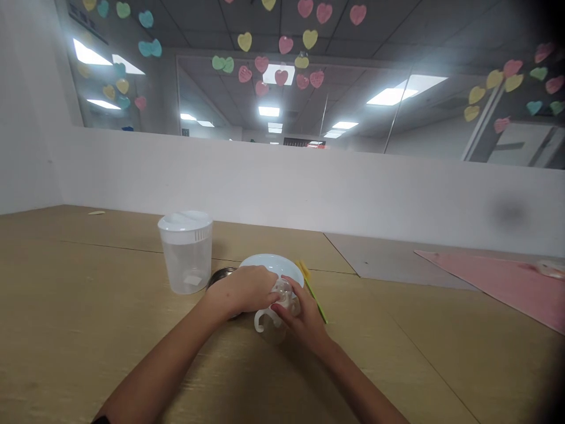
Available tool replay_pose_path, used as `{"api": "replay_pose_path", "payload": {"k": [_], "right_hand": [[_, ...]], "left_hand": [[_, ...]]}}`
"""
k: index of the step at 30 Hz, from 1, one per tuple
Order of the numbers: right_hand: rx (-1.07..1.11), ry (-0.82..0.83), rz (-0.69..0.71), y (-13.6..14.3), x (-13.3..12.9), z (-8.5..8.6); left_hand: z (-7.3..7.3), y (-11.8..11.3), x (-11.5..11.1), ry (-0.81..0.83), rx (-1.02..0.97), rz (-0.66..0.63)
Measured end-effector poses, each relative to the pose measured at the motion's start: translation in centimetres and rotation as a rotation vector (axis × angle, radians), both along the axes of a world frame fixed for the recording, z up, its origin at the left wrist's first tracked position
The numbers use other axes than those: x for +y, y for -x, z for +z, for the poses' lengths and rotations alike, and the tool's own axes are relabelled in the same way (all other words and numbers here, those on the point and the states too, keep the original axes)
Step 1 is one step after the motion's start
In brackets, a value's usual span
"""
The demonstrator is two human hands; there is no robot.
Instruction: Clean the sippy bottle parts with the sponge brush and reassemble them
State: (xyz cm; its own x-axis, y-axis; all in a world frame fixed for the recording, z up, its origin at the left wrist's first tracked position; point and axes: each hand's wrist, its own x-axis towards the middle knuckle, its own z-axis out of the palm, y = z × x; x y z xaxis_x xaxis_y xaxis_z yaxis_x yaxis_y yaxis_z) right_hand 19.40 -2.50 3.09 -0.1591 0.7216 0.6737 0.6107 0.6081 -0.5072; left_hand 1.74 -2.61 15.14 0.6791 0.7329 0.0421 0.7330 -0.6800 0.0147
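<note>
A clear baby bottle with white handles stands on the table in front of me, with a transparent dome at its top. My left hand reaches over from the left, its fingers closed on the bottle's upper part. From the right, my right hand wraps its fingers round the bottle's top and side. Behind the hands lies a white plate. A metal bowl is partly hidden behind my left wrist. A green brush with yellow bristles leans just right of the plate.
A translucent bucket with a white lid stands left of the plate. Grey sheet and pink cloth lie at the right. A white wall with a window above it, dotted with heart-shaped notes, bounds the table's back.
</note>
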Motion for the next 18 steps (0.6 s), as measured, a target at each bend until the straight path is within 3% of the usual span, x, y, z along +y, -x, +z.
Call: {"api": "replay_pose_path", "payload": {"k": [10,18], "right_hand": [[0.02,-0.003,-0.037,0.3,0.5,-0.7],[0.058,0.051,-0.017,0.6,0.2,-0.2]], "left_hand": [[-0.3,-0.1,0.3,0.033,-0.042,0.014],[-0.5,0.3,1.7,0.2,-0.162,0.004]]}}
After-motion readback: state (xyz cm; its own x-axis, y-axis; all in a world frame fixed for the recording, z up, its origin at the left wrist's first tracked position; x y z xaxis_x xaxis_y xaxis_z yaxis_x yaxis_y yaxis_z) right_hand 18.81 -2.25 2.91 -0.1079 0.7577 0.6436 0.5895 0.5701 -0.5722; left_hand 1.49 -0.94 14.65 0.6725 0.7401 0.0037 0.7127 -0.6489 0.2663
